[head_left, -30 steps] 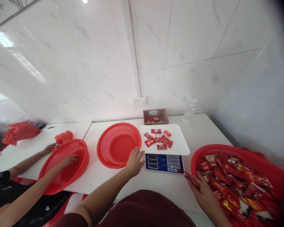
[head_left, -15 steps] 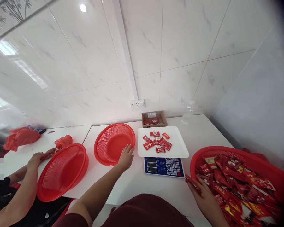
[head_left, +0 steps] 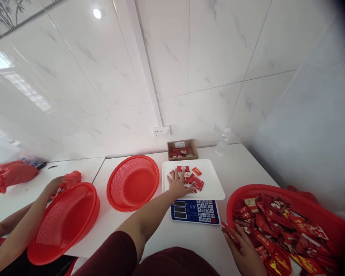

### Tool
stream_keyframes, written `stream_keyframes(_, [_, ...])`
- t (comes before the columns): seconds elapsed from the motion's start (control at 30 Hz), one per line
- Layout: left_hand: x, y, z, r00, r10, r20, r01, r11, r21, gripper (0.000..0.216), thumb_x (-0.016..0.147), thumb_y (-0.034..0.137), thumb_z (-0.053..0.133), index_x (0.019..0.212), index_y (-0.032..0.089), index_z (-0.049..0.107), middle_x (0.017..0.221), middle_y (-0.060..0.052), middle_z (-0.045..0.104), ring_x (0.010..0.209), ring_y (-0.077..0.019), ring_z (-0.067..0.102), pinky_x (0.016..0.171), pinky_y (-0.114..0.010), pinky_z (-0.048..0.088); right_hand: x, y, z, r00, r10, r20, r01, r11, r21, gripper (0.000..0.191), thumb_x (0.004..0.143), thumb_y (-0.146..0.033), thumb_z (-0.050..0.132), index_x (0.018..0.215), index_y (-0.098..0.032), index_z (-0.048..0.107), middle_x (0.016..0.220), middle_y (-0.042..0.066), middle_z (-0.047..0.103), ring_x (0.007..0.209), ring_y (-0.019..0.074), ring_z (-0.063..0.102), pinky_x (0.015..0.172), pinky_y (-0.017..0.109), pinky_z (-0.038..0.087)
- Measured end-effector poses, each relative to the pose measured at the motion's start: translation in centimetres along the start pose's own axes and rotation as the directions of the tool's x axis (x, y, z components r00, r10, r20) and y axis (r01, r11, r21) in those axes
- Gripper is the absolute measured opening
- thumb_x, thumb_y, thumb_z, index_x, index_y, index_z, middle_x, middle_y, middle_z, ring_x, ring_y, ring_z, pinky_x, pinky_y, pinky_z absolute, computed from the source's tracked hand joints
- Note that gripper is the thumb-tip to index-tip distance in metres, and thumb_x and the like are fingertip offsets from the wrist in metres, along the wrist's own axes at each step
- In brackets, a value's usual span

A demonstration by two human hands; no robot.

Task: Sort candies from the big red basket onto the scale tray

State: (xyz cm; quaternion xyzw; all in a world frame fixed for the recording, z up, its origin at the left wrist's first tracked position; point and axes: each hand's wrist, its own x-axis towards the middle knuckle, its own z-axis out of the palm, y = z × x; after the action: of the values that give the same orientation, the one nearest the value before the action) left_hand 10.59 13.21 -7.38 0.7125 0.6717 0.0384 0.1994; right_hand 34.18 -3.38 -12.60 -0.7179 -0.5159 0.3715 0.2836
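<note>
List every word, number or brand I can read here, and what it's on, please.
"7 8 9": top row of the keypad on the scale
"4 5 6": second row
"1 2 3": third row
"0": fourth row
Too small or blurred to read: the scale's other markings, the printing on the red packets, the white label on the carton.

wearer's got a dark maroon cloth top (head_left: 175, 263), matching short left sleeve (head_left: 112, 253) hemmed near the elbow, bare left forearm (head_left: 151, 216), left hand (head_left: 177, 186) and right hand (head_left: 244, 251) ungloved.
</note>
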Motion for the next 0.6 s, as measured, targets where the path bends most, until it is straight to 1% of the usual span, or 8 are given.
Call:
stream_keyframes(0.1, [1.1,1.0,0.4,0.999,0.033,0.043,-0.036,0.997,0.070,0.101,0.067,0.079,0.047,0.148,0.033,0.009,0.157,-0.010,-0.003,0.141,-0.0406,-0.007,0.104,-0.069,0.002,0.0,0.2,0.2,0.999,0.010,0.031,-0.010,1.000,-0.006,0.057,0.068,-0.066,0.043,0.106,-0.032,0.069,0.140,0.006,0.048,0.132,0.0294,0.040,0.103,0.045,0.039])
stream_keyframes(0.13, [1.3,1.2,0.5,0.997,0.057,0.048,-0.061,0.994,0.086,0.096,0.068,0.078,0.045,0.148,0.035,0.012,0.157,-0.008,-0.001,0.141,-0.0401,-0.006,0.105,-0.069,0.002,0.0,0.2,0.3,0.999,0.009,0.041,-0.009,1.000,-0.009,0.059,0.068,-0.066,0.042,0.107,-0.031,0.069,0.140,0.007,0.047,0.133,0.0291,0.039,0.104,0.045,0.038])
stream_keyframes(0.2, [1.5,1.4,0.7,0.992,0.120,0.036,-0.123,0.986,0.110,0.085,0.073,0.077,0.041,0.145,0.036,0.023,0.157,-0.007,0.009,0.141,-0.0387,0.000,0.106,-0.067,0.003,0.1,0.3,0.3,0.999,0.009,0.046,-0.009,1.000,-0.017,0.061,0.069,-0.066,0.041,0.109,-0.030,0.068,0.141,0.008,0.046,0.133,0.0278,0.038,0.105,0.044,0.037])
stream_keyframes(0.27, [1.4,1.3,1.0,0.982,0.187,-0.009,-0.184,0.973,0.136,0.077,0.076,0.076,0.038,0.139,0.033,0.037,0.153,-0.008,0.023,0.140,-0.0371,0.011,0.109,-0.062,0.009,0.1,0.4,0.3,0.999,0.020,0.046,-0.019,1.000,-0.024,0.062,0.069,-0.067,0.040,0.110,-0.030,0.068,0.143,0.008,0.044,0.134,0.0275,0.037,0.105,0.043,0.037])
stream_keyframes(0.3, [1.4,1.2,1.1,0.974,0.221,-0.041,-0.213,0.966,0.150,0.074,0.076,0.075,0.037,0.135,0.031,0.044,0.149,-0.009,0.030,0.138,-0.0360,0.018,0.109,-0.058,0.015,0.1,0.4,0.3,0.998,0.026,0.051,-0.025,0.999,-0.023,0.063,0.069,-0.067,0.040,0.111,-0.029,0.068,0.143,0.009,0.043,0.134,0.0281,0.037,0.105,0.042,0.037])
stream_keyframes(0.4, [1.1,1.0,1.2,0.943,0.309,-0.122,-0.282,0.939,0.195,0.067,0.078,0.074,0.037,0.124,0.028,0.053,0.134,-0.009,0.047,0.122,-0.0309,0.039,0.102,-0.049,0.031,0.2,0.6,0.4,0.997,0.035,0.076,-0.034,0.999,-0.013,0.069,0.067,-0.070,0.039,0.112,-0.026,0.068,0.145,0.012,0.040,0.135,0.0306,0.035,0.105,0.044,0.036])
stream_keyframes(0.5, [1.0,0.8,1.1,0.925,0.359,-0.121,-0.325,0.916,0.234,0.064,0.078,0.073,0.039,0.120,0.027,0.055,0.124,-0.008,0.053,0.108,-0.0271,0.047,0.093,-0.045,0.038,0.2,0.7,0.5,0.997,0.032,0.075,-0.032,0.999,-0.005,0.070,0.067,-0.071,0.039,0.113,-0.026,0.067,0.146,0.012,0.039,0.135,0.0307,0.035,0.106,0.045,0.036])
stream_keyframes(0.6, [1.0,0.6,0.9,0.922,0.379,-0.080,-0.348,0.902,0.258,0.067,0.074,0.075,0.045,0.120,0.027,0.054,0.125,-0.008,0.051,0.107,-0.0276,0.047,0.090,-0.045,0.039,0.1,0.6,0.4,0.998,0.029,0.061,-0.028,1.000,-0.011,0.068,0.069,-0.071,0.038,0.114,-0.028,0.066,0.146,0.010,0.039,0.135,0.0293,0.034,0.106,0.045,0.035])
